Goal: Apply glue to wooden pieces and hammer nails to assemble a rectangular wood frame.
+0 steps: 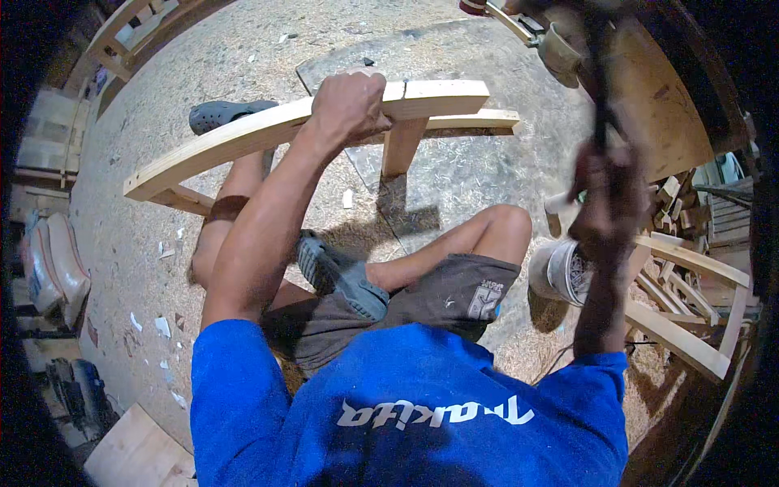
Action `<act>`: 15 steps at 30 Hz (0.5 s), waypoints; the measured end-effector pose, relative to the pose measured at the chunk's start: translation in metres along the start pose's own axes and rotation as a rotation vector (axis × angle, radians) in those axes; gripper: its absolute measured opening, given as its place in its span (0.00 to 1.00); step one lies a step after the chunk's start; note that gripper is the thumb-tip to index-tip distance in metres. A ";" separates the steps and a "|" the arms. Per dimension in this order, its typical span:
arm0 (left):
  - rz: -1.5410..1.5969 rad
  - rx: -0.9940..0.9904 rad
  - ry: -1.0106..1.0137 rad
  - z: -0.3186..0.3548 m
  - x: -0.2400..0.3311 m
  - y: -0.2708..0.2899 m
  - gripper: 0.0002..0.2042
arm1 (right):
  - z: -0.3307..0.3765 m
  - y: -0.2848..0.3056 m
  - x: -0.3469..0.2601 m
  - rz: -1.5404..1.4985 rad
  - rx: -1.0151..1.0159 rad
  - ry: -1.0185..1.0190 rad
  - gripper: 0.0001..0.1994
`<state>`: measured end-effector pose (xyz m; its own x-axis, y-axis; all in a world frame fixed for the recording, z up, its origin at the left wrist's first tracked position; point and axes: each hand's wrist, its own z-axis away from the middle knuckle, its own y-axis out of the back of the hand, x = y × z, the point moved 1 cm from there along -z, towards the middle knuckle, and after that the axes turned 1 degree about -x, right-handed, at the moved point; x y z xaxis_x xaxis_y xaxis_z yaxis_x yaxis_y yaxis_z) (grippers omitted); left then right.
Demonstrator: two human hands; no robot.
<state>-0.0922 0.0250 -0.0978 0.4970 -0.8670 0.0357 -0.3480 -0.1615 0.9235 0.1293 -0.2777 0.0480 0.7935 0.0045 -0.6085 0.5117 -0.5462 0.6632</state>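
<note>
So, nearest to me: blue shirt, dark shorts, both knees bent, sitting on the floor. One grey clog is tucked by my thigh, the other grey clog is out past the wood, on my stretched leg.

R hand is raised and blurred, fist wrapped on a dark handle that runs up toward the top edge; can't tell what tool it is, head end is too smeared. Just below that hand sits a white tub on the floor, tilted a bit; can't see what's inside, the opening is hidden from this angle.

L hand is farther out, arm straight, fingers clamped over the top of a pale wood frame: long curved rail w/ a short upright leg under it and a second rail behind. Frame sits on the floor in front of my knees.

Floor is concrete, covered w/ sawdust and small chips. R side: stack of more pale wood frame parts and offcuts. Far top R: round wooden tabletop. L edge: sacks, planks.
</note>
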 end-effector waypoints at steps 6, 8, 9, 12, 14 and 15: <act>0.074 0.009 0.037 0.006 0.014 0.011 0.25 | -0.059 0.032 -0.034 0.443 0.694 0.544 0.08; 0.059 -0.042 0.075 0.005 0.019 0.016 0.25 | -0.053 -0.030 -0.012 0.445 0.367 0.553 0.15; 0.043 -0.050 0.092 0.004 0.020 0.018 0.25 | -0.047 -0.060 0.000 0.385 -0.136 0.374 0.23; 0.063 -0.007 0.082 0.001 0.021 0.025 0.24 | -0.041 -0.078 0.007 0.209 -0.434 -0.038 0.21; 0.055 -0.067 0.111 0.001 0.021 0.026 0.24 | -0.049 -0.040 -0.008 0.050 -0.176 0.136 0.15; 0.075 -0.153 0.123 0.000 0.021 0.025 0.24 | -0.059 -0.011 -0.018 0.030 -0.027 0.187 0.13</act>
<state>-0.0909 0.0029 -0.0743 0.5710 -0.8081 0.1448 -0.2675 -0.0164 0.9634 0.1291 -0.2224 0.0773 0.8547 0.1460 -0.4982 0.4936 -0.5261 0.6925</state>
